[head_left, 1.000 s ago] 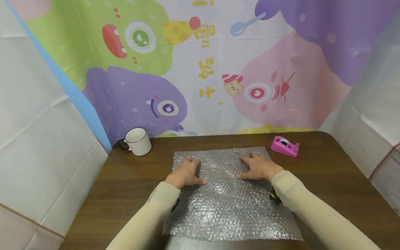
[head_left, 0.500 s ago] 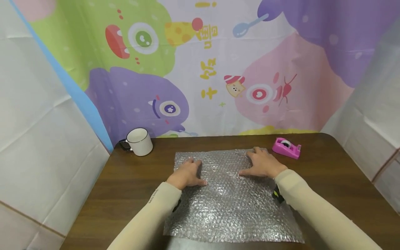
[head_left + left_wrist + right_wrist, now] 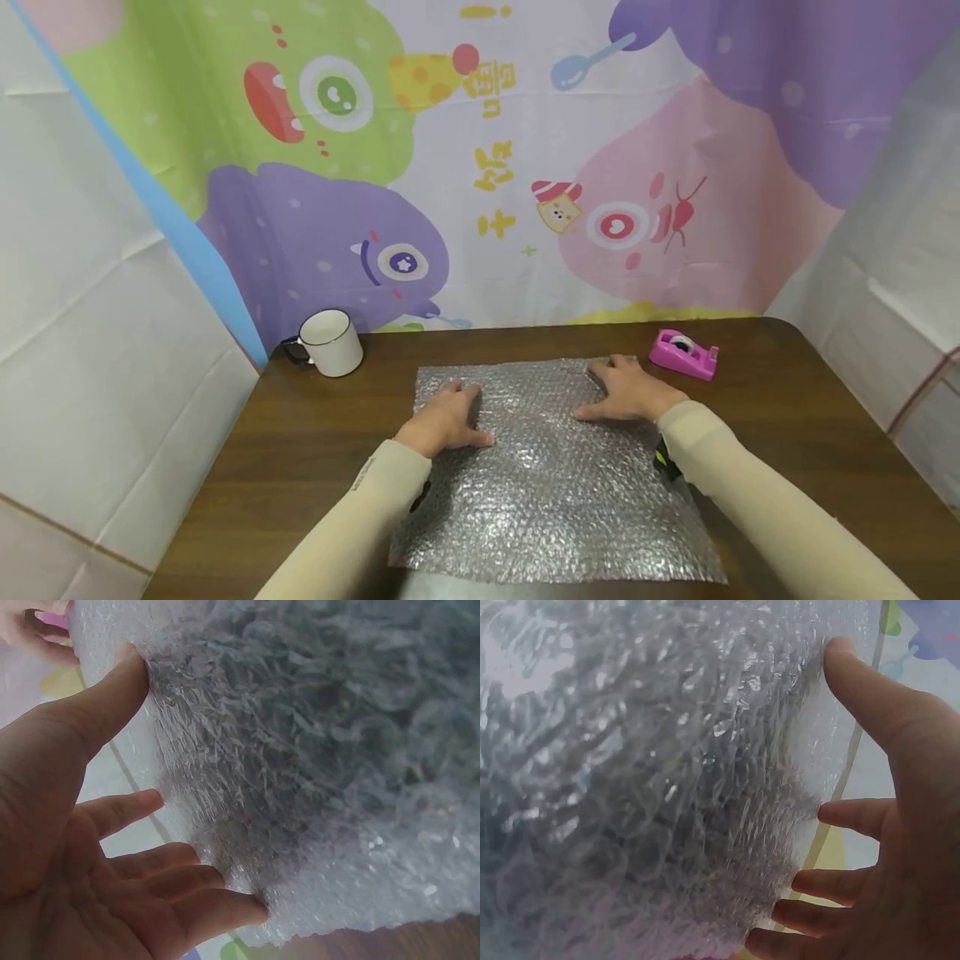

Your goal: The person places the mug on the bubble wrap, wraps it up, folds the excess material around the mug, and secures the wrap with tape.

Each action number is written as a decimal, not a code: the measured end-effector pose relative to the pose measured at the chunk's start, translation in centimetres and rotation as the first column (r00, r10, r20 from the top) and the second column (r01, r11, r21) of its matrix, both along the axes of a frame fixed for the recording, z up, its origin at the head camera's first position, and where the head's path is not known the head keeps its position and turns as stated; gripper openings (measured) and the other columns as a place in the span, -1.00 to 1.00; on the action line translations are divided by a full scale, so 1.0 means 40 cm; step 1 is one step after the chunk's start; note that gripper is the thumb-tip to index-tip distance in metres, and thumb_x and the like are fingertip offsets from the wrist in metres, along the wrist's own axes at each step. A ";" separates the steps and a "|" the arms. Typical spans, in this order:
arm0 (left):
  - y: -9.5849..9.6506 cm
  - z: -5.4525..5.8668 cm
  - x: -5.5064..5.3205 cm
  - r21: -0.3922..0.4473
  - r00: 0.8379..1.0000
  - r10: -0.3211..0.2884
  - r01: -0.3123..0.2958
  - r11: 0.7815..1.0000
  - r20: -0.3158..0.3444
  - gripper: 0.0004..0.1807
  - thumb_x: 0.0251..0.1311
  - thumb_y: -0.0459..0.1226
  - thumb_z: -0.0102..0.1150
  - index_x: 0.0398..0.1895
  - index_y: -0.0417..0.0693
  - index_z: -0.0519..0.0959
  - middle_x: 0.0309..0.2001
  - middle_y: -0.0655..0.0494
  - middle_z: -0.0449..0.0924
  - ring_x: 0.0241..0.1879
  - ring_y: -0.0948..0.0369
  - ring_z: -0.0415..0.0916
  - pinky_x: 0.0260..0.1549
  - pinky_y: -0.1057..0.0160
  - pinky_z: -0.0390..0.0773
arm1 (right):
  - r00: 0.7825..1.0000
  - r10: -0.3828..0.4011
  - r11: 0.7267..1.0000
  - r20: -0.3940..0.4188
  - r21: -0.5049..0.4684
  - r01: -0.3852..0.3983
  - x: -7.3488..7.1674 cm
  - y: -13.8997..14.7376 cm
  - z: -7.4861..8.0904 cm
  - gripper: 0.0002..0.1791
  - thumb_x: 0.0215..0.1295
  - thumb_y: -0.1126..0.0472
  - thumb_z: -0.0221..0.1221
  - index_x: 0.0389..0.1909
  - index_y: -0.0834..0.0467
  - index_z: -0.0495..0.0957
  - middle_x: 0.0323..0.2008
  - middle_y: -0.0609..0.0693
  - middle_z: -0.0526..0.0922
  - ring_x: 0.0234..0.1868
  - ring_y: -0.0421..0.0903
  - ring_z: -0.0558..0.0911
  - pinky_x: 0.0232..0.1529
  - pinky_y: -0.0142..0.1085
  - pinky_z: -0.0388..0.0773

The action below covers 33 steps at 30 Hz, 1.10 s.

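A sheet of clear bubble wrap (image 3: 540,492) lies flat across the middle of the brown table. My left hand (image 3: 446,421) rests on its left part, fingers spread and fingertips touching the sheet. On the upper right part, close to the far corner, my right hand (image 3: 626,392) touches it with thumb and fingers apart. Both wrist views show the fingertips against the bubbly surface, the left hand (image 3: 112,847) and the right hand (image 3: 885,840) each with nothing gripped between the fingers.
A white mug (image 3: 332,343) with a black rim and handle stands at the table's back left. At the back right sits a pink tape dispenser (image 3: 683,354). Behind the wooden table (image 3: 300,467) hangs a cartoon-printed cloth (image 3: 517,275).
My right hand has slid a little right and away from me on the bubble wrap, toward its far right corner. The left hand has stayed in place.
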<state>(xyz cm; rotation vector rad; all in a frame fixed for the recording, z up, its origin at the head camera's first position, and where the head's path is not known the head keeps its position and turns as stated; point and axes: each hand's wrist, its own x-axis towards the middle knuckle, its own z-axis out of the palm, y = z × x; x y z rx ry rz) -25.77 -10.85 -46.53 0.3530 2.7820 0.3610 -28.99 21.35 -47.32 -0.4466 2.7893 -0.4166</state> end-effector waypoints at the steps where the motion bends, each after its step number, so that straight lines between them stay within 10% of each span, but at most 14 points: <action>1: 0.000 -0.001 -0.001 0.000 1.000 -0.004 0.004 1.000 -0.002 0.04 0.08 0.15 0.49 0.57 -0.02 0.26 0.58 -0.27 0.11 0.54 -0.22 0.16 0.39 -0.23 0.34 | 1.000 0.004 1.000 -0.004 0.004 -0.004 -0.001 -0.001 0.000 0.21 0.11 -0.46 0.32 0.55 0.29 0.19 0.47 0.54 0.13 0.48 0.61 0.08 0.33 0.49 0.20; 24: -0.026 -0.010 -0.004 -0.116 0.985 -0.114 0.099 0.988 -0.133 0.00 0.11 0.35 0.31 0.54 0.11 0.31 0.46 -0.19 0.31 0.22 -0.22 0.55 0.01 -0.23 0.63 | 0.999 0.005 0.995 0.035 0.099 -0.009 -0.017 -0.014 0.018 0.19 0.08 -0.47 0.35 0.54 0.21 0.25 0.42 0.52 0.19 0.47 0.58 0.15 0.34 0.43 0.24; 33: -0.102 0.004 -0.004 -0.135 0.971 -0.118 0.091 0.987 -0.209 0.05 0.03 0.36 0.36 0.51 0.02 0.33 0.44 -0.19 0.36 0.41 -0.16 0.37 0.21 -0.37 0.43 | 0.998 0.029 0.987 0.050 0.158 -0.037 -0.017 -0.022 0.016 0.17 0.14 -0.48 0.28 0.57 0.20 0.20 0.46 0.58 0.11 0.47 0.62 0.12 0.37 0.43 0.20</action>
